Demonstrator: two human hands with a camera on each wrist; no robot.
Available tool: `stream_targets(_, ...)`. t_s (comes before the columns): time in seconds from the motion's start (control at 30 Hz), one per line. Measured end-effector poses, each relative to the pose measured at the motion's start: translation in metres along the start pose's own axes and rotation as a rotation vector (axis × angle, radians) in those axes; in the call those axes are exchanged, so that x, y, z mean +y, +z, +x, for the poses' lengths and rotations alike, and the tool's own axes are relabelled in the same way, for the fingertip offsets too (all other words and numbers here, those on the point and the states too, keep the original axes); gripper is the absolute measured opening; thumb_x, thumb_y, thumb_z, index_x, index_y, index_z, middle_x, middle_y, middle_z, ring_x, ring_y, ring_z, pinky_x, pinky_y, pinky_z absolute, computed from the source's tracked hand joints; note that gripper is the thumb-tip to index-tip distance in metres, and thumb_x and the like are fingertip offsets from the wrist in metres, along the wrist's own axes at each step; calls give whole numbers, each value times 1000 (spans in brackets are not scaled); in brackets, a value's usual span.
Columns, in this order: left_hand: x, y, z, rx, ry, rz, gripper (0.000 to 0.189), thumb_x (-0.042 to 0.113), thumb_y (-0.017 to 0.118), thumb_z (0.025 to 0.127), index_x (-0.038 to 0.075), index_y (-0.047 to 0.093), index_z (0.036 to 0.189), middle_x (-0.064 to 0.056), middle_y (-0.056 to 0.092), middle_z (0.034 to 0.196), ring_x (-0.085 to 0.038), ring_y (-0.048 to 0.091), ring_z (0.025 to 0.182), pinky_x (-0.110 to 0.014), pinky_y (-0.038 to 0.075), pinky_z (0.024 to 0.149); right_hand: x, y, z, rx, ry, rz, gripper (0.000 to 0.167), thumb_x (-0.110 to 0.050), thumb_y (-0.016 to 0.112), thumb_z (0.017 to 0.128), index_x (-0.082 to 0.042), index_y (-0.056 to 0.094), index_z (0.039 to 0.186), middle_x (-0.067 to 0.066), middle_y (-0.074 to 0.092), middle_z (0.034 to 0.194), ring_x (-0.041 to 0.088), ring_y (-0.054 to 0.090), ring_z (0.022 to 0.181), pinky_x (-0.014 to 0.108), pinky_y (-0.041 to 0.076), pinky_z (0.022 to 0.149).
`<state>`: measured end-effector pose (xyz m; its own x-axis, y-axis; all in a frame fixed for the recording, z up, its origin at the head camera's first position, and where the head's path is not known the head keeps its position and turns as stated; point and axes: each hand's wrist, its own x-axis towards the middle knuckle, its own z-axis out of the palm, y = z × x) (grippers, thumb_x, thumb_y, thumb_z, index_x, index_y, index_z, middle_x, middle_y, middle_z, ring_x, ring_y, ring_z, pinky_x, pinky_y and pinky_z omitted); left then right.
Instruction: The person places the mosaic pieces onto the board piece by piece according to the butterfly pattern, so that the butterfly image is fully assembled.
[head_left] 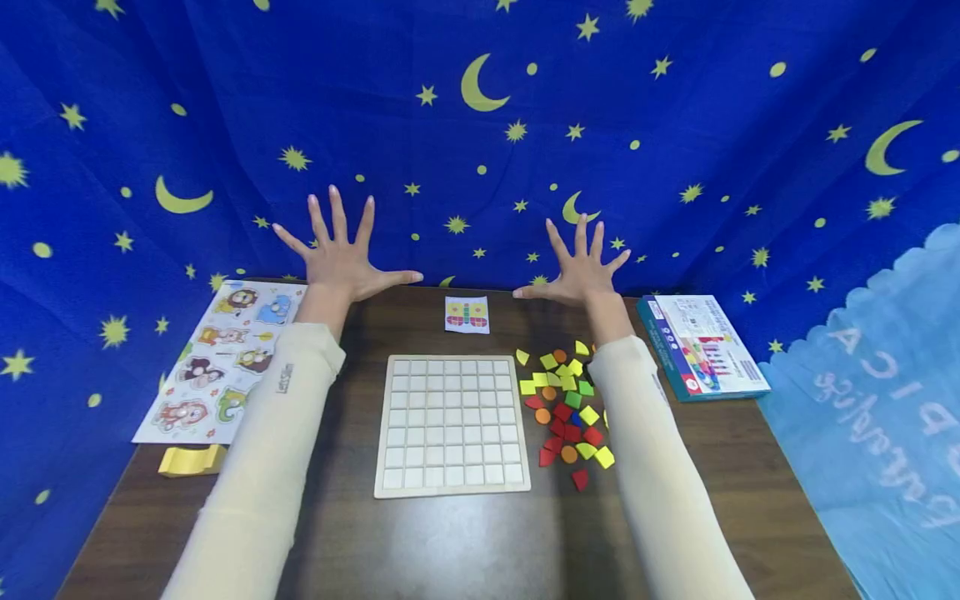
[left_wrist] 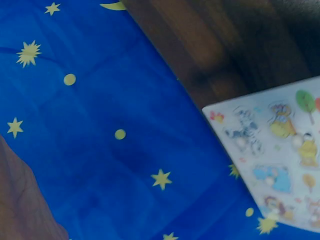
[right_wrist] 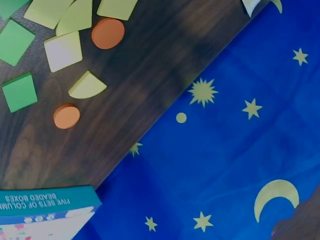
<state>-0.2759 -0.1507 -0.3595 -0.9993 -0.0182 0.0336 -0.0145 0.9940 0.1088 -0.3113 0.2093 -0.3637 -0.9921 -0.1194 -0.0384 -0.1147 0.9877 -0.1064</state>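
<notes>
Fingers of your left hand and right hand are spread wide, holding nothing; your arms extend over the desk.

In the left wrist view, the white animal board has the dark wooden table above it, blue star-patterned cloth leftward, and, well apart beyond that cloth, part of the left hand.

Yellow moons and stars dot blue cloth

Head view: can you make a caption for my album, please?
Left hand and right hand spread wide beyond a pale grid board, colourful pieces and a small patterned card.
</notes>
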Motion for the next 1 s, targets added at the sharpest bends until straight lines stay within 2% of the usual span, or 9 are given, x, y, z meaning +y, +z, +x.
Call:
stream_targets(0.37, -4, 9, 1, 10, 5, -10, 128, 101, 33, 63, 33, -27, 152, -10, -47, 150, -40, -44, 135, -79, -17, 98, 0, 4, 4, 1, -27, 29, 129, -94, 56, 60, -43, -15, 155, 12, -23, 163, 42, -26, 147, 82, -9, 100)
stream_targets(0.5, -7, 9, 0, 6, 33, -64, 126, 100, 36, 64, 35, -31, 150, -11, -43, 153, -40, -41, 138, -79, -19, 98, 4, 4, 2, 34, -45, 75, 129, -93, 58, 60, -44, -14, 155, 11, -22, 164, 39, -25, 148, 80, -7, 103)
stream_targets(0.57, -9, 8, -4, 4, 68, -126, 127, 98, 41, 65, 37, -30, 150, -13, -34, 159, -42, -31, 143, -78, -17, 100, 7, 6, -3, 65, -59, 117, 128, -90, 61, 61, -44, -11, 156, 11, -19, 165, 38, -19, 150, 78, -3, 106)
stream_targets(0.63, -11, 7, -10, -6, 116, -206, 129, 96, 47, 65, 37, -29, 151, -18, -19, 163, -46, -14, 149, -78, -12, 104, 11, 9, -12, 99, -81, 161, 128, -86, 66, 61, -42, -6, 157, 12, -13, 166, 40, -9, 152, 76, 2, 109)
stream_targets(0.7, -14, 7, -20, -7, 154, -286, 130, 92, 55, 65, 37, -24, 153, -23, 3, 164, -47, 14, 148, -74, 9, 109, 15, 15, -23, 132, -118, 200, 126, -81, 71, 63, -40, 1, 159, 14, -2, 166, 42, 5, 151, 73, 10, 111)
stream_targets(0.77, -19, 10, -33, -10, 180, -370, 130, 85, 63, 67, 38, -20, 154, -23, 25, 154, -43, 40, 132, -65, 34, 101, 20, 24, -36, 159, -164, 229, 124, -75, 77, 63, -36, 8, 160, 18, 12, 164, 43, 19, 147, 69, 21, 109)
stream_targets(0.8, -21, 13, -39, -13, 193, -412, 129, 81, 67, 68, 38, -17, 155, -22, 32, 148, -40, 46, 123, -59, 41, 93, 22, 29, -42, 169, -185, 238, 123, -73, 78, 64, -35, 11, 160, 19, 18, 161, 43, 26, 142, 67, 26, 107)
stream_targets(0.87, -25, 18, -53, -15, 219, -487, 126, 72, 75, 70, 39, -11, 157, -17, 40, 134, -32, 51, 107, -47, 45, 77, 28, 41, -54, 184, -224, 249, 121, -68, 82, 64, -32, 15, 160, 20, 29, 153, 40, 36, 132, 61, 34, 101)
stream_targets(1.0, -30, 31, -78, -33, 280, -582, 121, 57, 82, 73, 38, -1, 159, -11, 44, 121, -26, 52, 97, -38, 42, 74, 36, 61, -75, 168, -260, 265, 117, -59, 85, 66, -26, 23, 159, 19, 39, 139, 33, 44, 110, 48, 42, 81)
